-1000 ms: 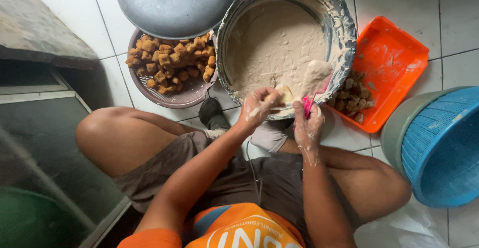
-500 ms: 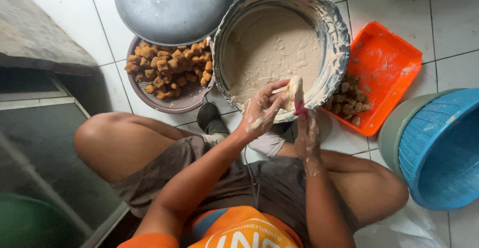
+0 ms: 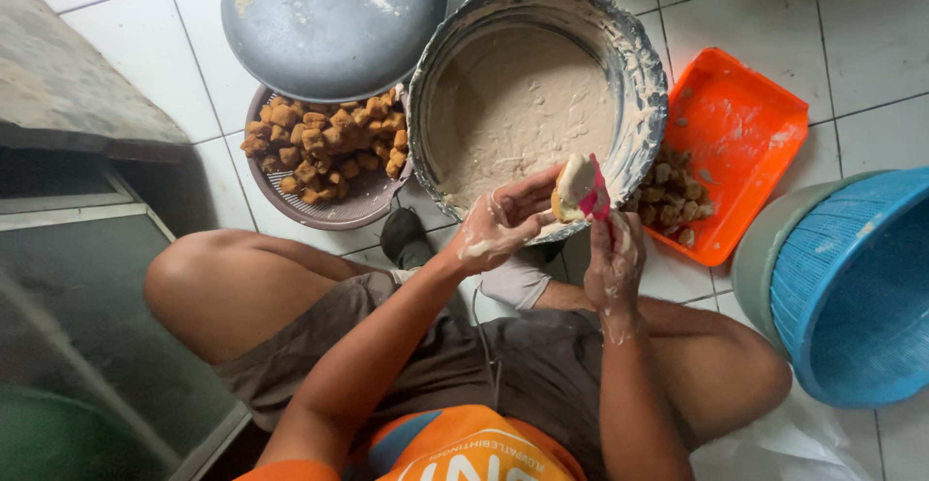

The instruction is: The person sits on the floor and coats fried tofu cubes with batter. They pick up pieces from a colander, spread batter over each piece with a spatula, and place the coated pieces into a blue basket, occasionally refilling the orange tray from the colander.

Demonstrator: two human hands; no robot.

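My left hand (image 3: 503, 220), smeared with pale batter, holds a batter-coated piece of food (image 3: 573, 187) at the near rim of a large metal bowl (image 3: 639, 75) full of beige batter. My right hand (image 3: 614, 260) grips a small pink utensil (image 3: 596, 196) pressed against that piece. Both hands meet just over the bowl's near edge, above my knees.
A brown basket of fried tofu cubes (image 3: 319, 147) sits left of the bowl, partly under a grey metal lid (image 3: 334, 21). An orange tray (image 3: 740, 142) with several brown pieces lies to the right. A blue basket inside a grey tub (image 3: 852, 287) stands at far right on white tiles.
Both hands have drawn back from inside the bowl to its near rim, lifting the coated piece. The pink utensil now rests against it.
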